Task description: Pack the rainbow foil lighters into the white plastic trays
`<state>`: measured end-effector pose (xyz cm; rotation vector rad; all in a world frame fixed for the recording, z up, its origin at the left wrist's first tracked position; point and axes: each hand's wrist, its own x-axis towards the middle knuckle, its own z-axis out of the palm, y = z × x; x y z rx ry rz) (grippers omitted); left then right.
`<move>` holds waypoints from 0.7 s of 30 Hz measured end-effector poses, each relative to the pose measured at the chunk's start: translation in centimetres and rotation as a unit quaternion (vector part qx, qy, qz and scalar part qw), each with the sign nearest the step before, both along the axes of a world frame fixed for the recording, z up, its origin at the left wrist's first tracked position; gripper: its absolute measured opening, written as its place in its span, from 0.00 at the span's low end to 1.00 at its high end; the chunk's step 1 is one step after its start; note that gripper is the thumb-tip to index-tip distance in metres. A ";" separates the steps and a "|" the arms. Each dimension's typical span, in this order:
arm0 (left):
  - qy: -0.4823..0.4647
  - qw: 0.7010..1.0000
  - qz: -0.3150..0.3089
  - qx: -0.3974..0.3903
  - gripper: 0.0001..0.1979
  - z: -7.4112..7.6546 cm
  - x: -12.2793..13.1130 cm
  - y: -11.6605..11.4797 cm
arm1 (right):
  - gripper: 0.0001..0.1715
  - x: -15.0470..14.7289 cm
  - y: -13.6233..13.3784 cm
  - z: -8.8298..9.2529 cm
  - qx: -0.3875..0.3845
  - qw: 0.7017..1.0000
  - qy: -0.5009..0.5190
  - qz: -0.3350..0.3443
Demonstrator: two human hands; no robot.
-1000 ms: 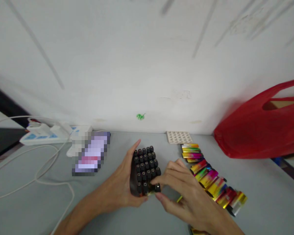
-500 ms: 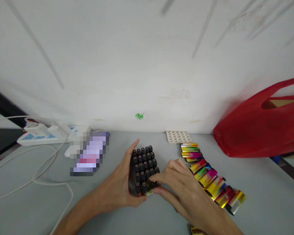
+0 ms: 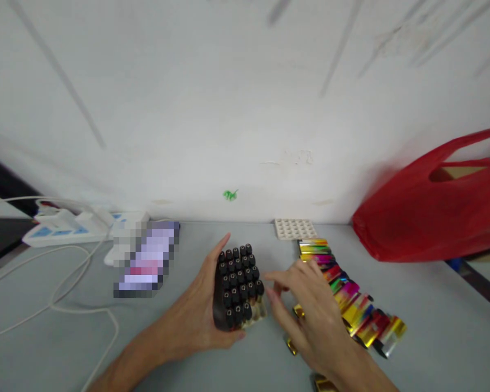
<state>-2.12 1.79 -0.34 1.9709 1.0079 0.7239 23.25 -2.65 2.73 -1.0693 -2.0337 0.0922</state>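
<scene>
A block of black-capped lighters stands upright on the grey table, packed in rows. My left hand is wrapped round the block's left side and near corner, holding it. My right hand hovers just to the block's right with fingers spread and nothing visible in them. Under and beside that hand lie a few loose gold lighters. A row of shiny multicoloured lighters runs diagonally along the table to the right.
A white holed tray lies by the wall. A red plastic bag fills the right side. A blurred phone, a white power strip and a looping white cable lie at left.
My right hand has drawn back from the block's near right corner and opened, now over the loose gold lighters. My left hand keeps its hold on the block.
</scene>
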 end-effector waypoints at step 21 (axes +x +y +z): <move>0.028 0.997 0.061 0.033 0.76 -1.0 1.4 -0.5 | 0.23 2.6 2.5 -0.8 -0.134 0.797 -0.312 -0.500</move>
